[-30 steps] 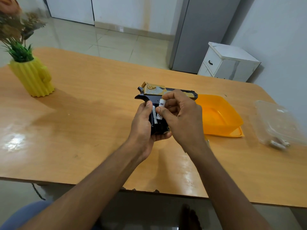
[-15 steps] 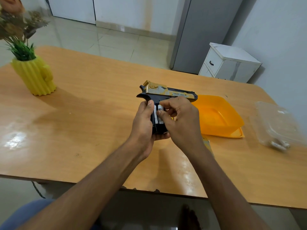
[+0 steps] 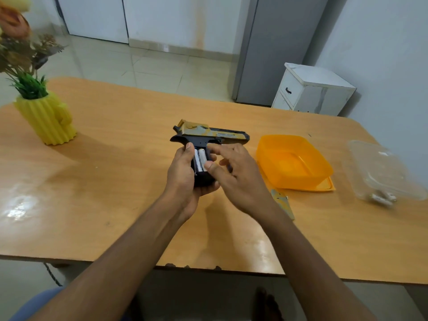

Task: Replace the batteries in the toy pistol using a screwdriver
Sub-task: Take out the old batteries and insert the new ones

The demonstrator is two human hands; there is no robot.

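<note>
The left hand (image 3: 185, 172) grips the black-and-gold plastic toy pistol (image 3: 208, 135) above the table, two white batteries (image 3: 200, 159) seated, while the loosely spread, empty right hand (image 3: 238, 172) likely needs the cover next.

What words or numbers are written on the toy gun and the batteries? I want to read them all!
No text here can be read.
Toy pistol: a small printed patch on the gold slide, too blurred to read.
Batteries: two white cells in the grip, with dark marks too small to read.
Orange tub, clear plastic container and yellow cactus pot: no writing visible.
</note>
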